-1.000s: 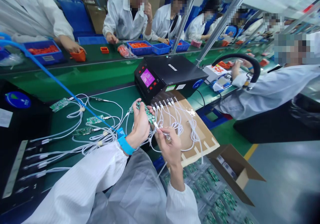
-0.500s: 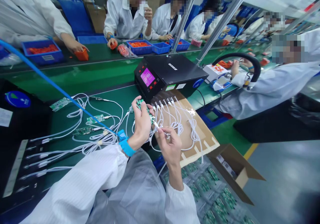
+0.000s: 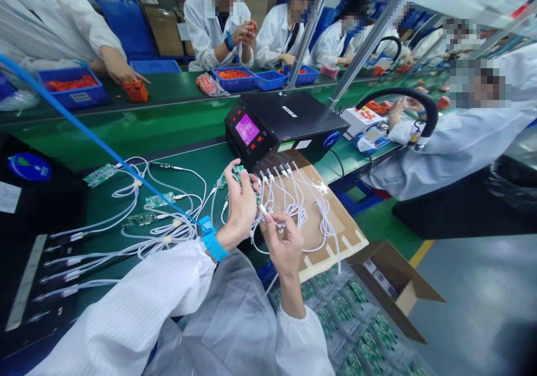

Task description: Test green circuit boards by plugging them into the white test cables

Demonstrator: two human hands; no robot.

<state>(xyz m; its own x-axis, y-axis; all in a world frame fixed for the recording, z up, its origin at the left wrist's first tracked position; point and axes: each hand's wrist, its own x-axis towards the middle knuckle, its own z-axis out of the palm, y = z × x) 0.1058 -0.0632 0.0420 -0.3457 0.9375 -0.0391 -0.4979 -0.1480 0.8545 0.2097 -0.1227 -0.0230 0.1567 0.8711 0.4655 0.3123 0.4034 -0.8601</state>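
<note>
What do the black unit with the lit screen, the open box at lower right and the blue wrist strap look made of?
Black unit: probably painted metal, satin, judging by flat panels and crisp edges. Open box: matte cardboard, brown with folded flaps. Wrist strap: bright blue, flexible; plastic or fabric, I can't tell.

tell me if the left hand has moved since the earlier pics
Yes, slightly: the left hand has shifted a little rightward in the view, judged against the unmoved black box.
</note>
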